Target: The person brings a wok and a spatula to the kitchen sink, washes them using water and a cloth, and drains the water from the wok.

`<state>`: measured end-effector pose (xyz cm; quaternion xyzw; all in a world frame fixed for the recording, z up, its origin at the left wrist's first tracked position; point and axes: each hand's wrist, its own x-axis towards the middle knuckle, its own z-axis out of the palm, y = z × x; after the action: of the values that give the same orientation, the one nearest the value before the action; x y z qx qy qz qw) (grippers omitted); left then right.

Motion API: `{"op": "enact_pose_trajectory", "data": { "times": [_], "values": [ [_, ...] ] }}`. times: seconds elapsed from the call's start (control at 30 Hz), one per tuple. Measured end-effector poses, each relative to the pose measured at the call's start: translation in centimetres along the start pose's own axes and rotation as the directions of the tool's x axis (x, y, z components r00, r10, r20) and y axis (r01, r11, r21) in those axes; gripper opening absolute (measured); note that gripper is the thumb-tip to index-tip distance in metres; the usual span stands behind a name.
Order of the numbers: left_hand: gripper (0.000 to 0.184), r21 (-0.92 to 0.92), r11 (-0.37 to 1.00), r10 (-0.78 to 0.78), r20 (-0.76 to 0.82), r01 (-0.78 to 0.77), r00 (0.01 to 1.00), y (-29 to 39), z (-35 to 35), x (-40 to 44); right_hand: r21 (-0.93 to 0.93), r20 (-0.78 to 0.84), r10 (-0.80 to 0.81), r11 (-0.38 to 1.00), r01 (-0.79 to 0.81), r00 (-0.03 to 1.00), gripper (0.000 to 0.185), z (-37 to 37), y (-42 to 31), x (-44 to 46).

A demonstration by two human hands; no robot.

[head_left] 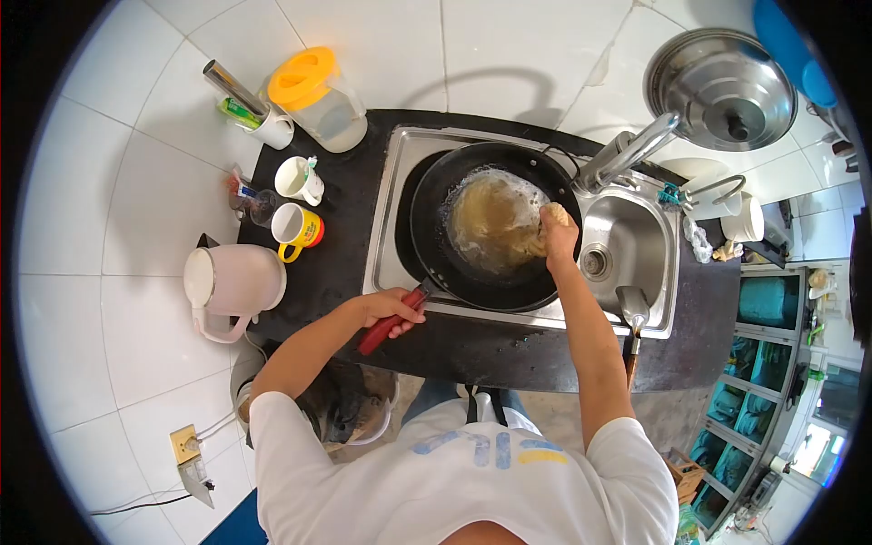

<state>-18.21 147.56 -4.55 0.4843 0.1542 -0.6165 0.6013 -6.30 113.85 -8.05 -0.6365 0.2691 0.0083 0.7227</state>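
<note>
A large black wok [432,218] rests over the left basin of the steel sink, holding cloudy brown, foamy water [490,218]. My left hand [391,313] is closed around its red handle [377,336], which points toward me. Inside the wok's right side, my right hand [559,243] grips a pale tan, rough-looking loofah [554,216] near the water. My fingers hide part of the loofah. A metal spatula [633,307] leans over the front edge of the right basin, close to my right forearm.
The faucet [627,159] stands behind the right basin [622,232]. A pan lid [722,91] is at the back right wall. To the left are a yellow-lidded pitcher [318,100], a white mug [298,180], a yellow-red mug [297,229] and an electric kettle [234,282].
</note>
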Motion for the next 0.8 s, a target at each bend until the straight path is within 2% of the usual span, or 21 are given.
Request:
{"op": "enact_pose_trajectory", "data": {
  "times": [0.03,0.13,0.23,0.27,0.37,0.47,0.57,0.67,0.8],
  "values": [
    [0.025,-0.019,0.999,0.035,-0.007,-0.035,0.999,-0.1,0.2,0.0,-0.020,-0.015,0.017,1.000,-0.017,1.000,0.025,-0.1,-0.3,-0.3],
    [0.024,-0.044,0.991,0.124,-0.043,-0.126,0.991,-0.8,1.4,-0.5,-0.277,-0.052,-0.142,0.953,0.122,0.989,0.045,-1.0,1.4,1.1],
    [0.024,-0.032,0.981,0.185,-0.108,-0.189,0.977,-1.5,2.8,-0.8,-0.416,-0.053,-0.088,0.907,0.058,0.995,0.057,-1.4,0.4,0.2],
    [0.024,-0.038,0.978,0.198,-0.130,-0.204,0.972,-1.7,3.3,-0.8,-0.423,-0.033,-0.189,0.892,0.157,0.981,0.056,-1.4,0.9,0.3],
    [0.024,-0.071,0.971,0.211,-0.207,-0.229,0.955,-3.0,5.2,-0.6,-0.429,0.024,-0.208,0.881,0.198,0.978,0.049,-1.5,1.6,1.1],
    [0.024,-0.080,0.959,0.235,-0.302,-0.271,0.924,-3.3,7.4,-0.6,-0.504,0.102,-0.297,0.807,0.307,0.949,0.043,-1.6,2.5,2.3],
    [0.023,-0.043,0.946,0.281,-0.392,-0.322,0.876,-3.7,8.7,-0.4,-0.467,0.077,-0.303,0.831,0.303,0.950,0.039,-1.3,0.8,0.6],
    [0.022,0.050,0.934,0.330,-0.492,-0.353,0.805,-4.1,9.9,-0.2,-0.349,-0.019,-0.253,0.908,0.231,0.967,0.036,-2.2,1.7,0.3],
    [0.022,0.209,0.922,0.384,-0.607,-0.326,0.696,-3.5,11.0,-0.1,-0.315,0.056,-0.271,0.908,0.275,0.961,0.034,-4.0,0.5,-2.1]
  ]
}}
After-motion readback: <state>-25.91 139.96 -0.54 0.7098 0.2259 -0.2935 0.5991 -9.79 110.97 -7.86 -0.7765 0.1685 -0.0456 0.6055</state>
